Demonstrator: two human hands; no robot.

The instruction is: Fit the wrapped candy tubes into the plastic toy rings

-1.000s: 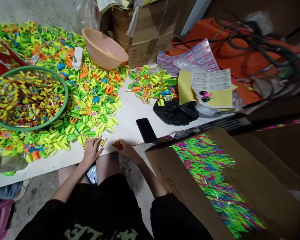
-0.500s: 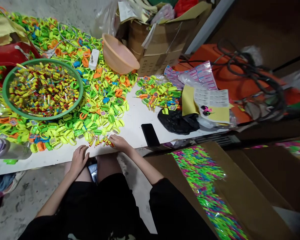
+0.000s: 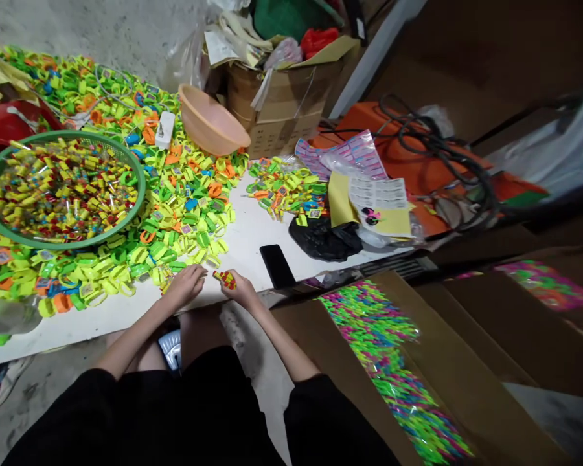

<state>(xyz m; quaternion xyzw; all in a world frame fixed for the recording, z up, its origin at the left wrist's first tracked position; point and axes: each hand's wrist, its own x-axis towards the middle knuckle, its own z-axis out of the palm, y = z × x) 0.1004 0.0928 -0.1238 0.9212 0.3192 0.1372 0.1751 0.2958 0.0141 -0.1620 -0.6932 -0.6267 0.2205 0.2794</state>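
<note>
My right hand (image 3: 239, 289) is closed around a small bunch of yellow-and-red tubes (image 3: 225, 279), whose ends stick out past the fingertips above the table's front edge. My left hand (image 3: 187, 286) is just to the left, its fingers stretched toward the right hand and slightly bent, with nothing visible in them. Beside and partly behind the left hand lie a few more small tubes (image 3: 166, 275). Beyond both hands spreads a heap of yellow, green, orange and blue plastic toy watches (image 3: 194, 223). A green basket (image 3: 72, 244) full of similar yellow-and-red tubes stands at the left.
On the white table (image 3: 245, 236) lie a black phone (image 3: 276, 266), a black plastic bag (image 3: 325, 239) and a smaller watch pile (image 3: 291, 188). An orange bowl (image 3: 214, 123), a power socket (image 3: 164, 130) and a cardboard box (image 3: 286, 103) are farther back. An open carton (image 3: 466, 362) holds bright packets at right.
My right hand has lifted from the small tubes on the table, now gripping a bunch of them. My left hand has moved up and right, from the table edge onto the tabletop. The view has shifted right.
</note>
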